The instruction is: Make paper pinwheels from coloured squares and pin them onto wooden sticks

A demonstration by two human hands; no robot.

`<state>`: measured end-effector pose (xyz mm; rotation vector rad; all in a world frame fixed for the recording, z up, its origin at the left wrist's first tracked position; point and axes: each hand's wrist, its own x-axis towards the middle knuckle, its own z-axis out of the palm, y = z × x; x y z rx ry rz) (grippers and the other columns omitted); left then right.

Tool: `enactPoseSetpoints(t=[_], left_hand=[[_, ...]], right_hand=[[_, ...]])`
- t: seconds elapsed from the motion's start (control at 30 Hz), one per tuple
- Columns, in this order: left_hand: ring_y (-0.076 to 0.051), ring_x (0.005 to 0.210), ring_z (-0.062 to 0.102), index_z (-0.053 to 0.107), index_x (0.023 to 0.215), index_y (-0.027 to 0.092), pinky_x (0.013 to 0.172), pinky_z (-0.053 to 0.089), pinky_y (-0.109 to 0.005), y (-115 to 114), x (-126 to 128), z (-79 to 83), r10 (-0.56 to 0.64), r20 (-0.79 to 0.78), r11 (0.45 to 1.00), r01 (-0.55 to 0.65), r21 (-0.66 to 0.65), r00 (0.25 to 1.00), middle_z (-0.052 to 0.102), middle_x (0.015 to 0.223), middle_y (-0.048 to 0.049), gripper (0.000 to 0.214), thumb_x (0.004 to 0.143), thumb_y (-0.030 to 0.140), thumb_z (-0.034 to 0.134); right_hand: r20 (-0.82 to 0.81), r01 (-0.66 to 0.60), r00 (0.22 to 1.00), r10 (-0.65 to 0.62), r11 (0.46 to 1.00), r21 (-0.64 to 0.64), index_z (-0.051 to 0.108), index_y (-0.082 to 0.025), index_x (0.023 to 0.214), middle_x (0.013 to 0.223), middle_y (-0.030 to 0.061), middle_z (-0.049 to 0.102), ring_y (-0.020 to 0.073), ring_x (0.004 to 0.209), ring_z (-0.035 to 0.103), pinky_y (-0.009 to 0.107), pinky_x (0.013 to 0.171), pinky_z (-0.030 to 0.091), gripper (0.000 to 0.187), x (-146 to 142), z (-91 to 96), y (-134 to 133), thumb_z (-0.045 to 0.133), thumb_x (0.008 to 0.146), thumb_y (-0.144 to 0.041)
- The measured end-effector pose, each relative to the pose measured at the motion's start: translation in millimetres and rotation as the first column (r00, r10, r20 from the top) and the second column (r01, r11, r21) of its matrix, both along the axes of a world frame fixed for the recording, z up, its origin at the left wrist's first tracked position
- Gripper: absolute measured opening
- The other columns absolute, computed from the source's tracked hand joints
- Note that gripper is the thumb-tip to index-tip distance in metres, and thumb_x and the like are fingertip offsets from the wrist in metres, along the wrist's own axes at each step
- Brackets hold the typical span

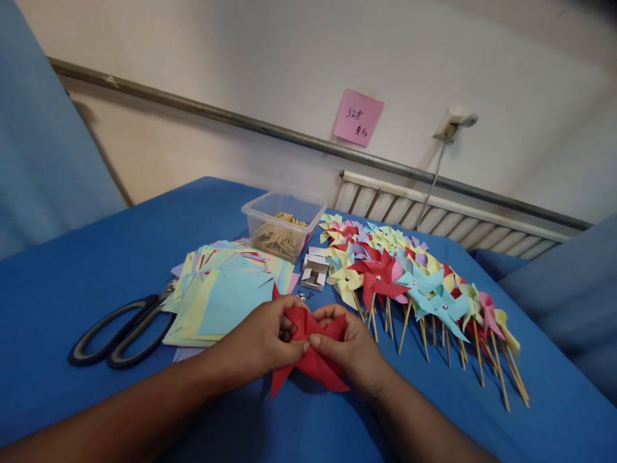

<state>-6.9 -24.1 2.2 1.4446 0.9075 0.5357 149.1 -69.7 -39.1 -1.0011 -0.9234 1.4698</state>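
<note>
A red paper pinwheel (313, 360) is held between both hands just above the blue tablecloth, its points folded in toward the middle. My left hand (272, 337) pinches it from the left, thumb near the centre. From the right, my right hand (354, 347) grips it, with the thumb pressing on the paper beside the other thumb. Whether a pin is in the centre cannot be made out. Just beyond the fingers lie several small metal pins (302, 296). Behind them stands a small open cardboard box (315, 272).
Scissors (120, 337) with dark handles lie left, partly under stacked coloured paper squares (231, 302). A clear plastic tub (284, 225) of thin wooden sticks stands behind. Many finished pinwheels (378, 276) on sticks lie at right. A wall with a radiator (434, 212) borders the table.
</note>
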Motion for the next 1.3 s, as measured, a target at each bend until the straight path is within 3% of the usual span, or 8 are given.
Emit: enactPoseSetpoints(t=[0.17,0.27,0.37,0.7,0.87,1.0,1.13,1.3], left_hand=[[-0.013,0.055,0.057,0.058,0.095,0.018,0.054,0.039,-0.023,-1,5,-3.4,0.24,0.097,0.964,-0.225,-0.14,0.966,0.063,0.061,0.0042,0.04,0.062,0.027,0.078],[-0.016,0.069,0.063,0.061,0.098,0.017,0.065,0.045,-0.026,-6,9,-7.2,0.285,0.171,0.914,-0.213,-0.345,0.943,0.07,0.08,-0.0025,0.04,0.064,0.031,0.078],[-0.018,0.077,0.065,0.066,0.095,0.016,0.073,0.048,-0.029,-12,12,-8.4,0.27,0.249,0.893,-0.145,-0.426,0.93,0.072,0.086,-0.0063,0.032,0.069,0.033,0.075],[-0.019,0.07,0.065,0.072,0.081,0.013,0.069,0.048,-0.028,-6,11,-8.3,0.343,0.217,0.878,-0.23,-0.419,0.914,0.073,0.072,-0.0052,0.022,0.067,0.029,0.075],[-0.02,0.077,0.066,0.071,0.09,0.013,0.074,0.049,-0.03,2,0,3.2,0.39,0.272,0.881,-0.271,-0.388,0.88,0.074,0.085,-0.0078,0.023,0.073,0.028,0.07],[-0.021,0.075,0.066,0.071,0.09,0.014,0.074,0.05,-0.031,5,-5,7.1,0.388,0.32,0.886,-0.253,-0.389,0.864,0.074,0.083,-0.0077,0.019,0.075,0.026,0.069],[-0.018,0.075,0.065,0.071,0.086,0.016,0.075,0.05,-0.029,4,-5,4.3,0.365,0.362,0.883,-0.197,-0.425,0.858,0.073,0.081,-0.0054,0.013,0.075,0.023,0.069],[-0.016,0.069,0.064,0.07,0.084,0.014,0.067,0.049,-0.025,2,-4,3.0,0.345,0.303,0.897,-0.217,-0.385,0.888,0.072,0.077,-0.0043,0.014,0.075,0.024,0.069]], right_hand=[[-0.002,0.282,0.959,-0.283,0.957,0.068,0.056,-0.02,0.089,0.072,-0.0022,0.065,0.0128,0.059,0.061,0.025,0.059,0.05,0.037,-7,-3.3,3,0.078,0.066,-0.038],[0.038,0.415,0.906,-0.422,0.902,0.115,0.055,-0.02,0.091,0.076,-0.001,0.064,0.0139,0.066,0.062,0.027,0.064,0.051,0.033,-10,-3.3,4,0.075,0.07,-0.036],[0.08,0.463,0.874,-0.48,0.871,0.166,0.055,-0.02,0.091,0.08,0.0006,0.064,0.0156,0.071,0.063,0.029,0.068,0.052,0.031,-13,-2.6,3,0.073,0.072,-0.035],[-0.016,0.337,0.941,-0.338,0.934,0.12,0.053,-0.023,0.104,0.08,-0.0007,0.062,0.0148,0.068,0.061,0.028,0.064,0.049,0.035,-12,-5.5,-1,0.067,0.079,-0.043],[0.055,0.381,0.91,-0.412,0.879,0.287,0.048,-0.028,0.119,0.089,0.0009,0.063,0.0145,0.075,0.059,0.03,0.071,0.049,0.033,-8,-5.0,-6,0.056,0.089,-0.04],[0.136,0.254,0.931,-0.338,0.87,0.422,0.046,-0.031,0.125,0.096,0.0029,0.061,0.0156,0.077,0.059,0.033,0.074,0.049,0.036,-8,-2.0,-14,0.055,0.09,-0.03],[0.296,0.108,0.917,-0.266,0.882,0.459,0.059,-0.028,0.114,0.104,0.0056,0.062,0.018,0.086,0.058,0.034,0.079,0.047,0.026,-6,-1.4,-20,0.058,0.088,-0.024],[0.167,0.154,0.958,-0.233,0.91,0.384,0.066,-0.024,0.089,0.073,-0.0014,0.06,0.0125,0.065,0.055,0.026,0.063,0.044,0.005,-5,-2.5,-14,0.064,0.085,-0.026]])
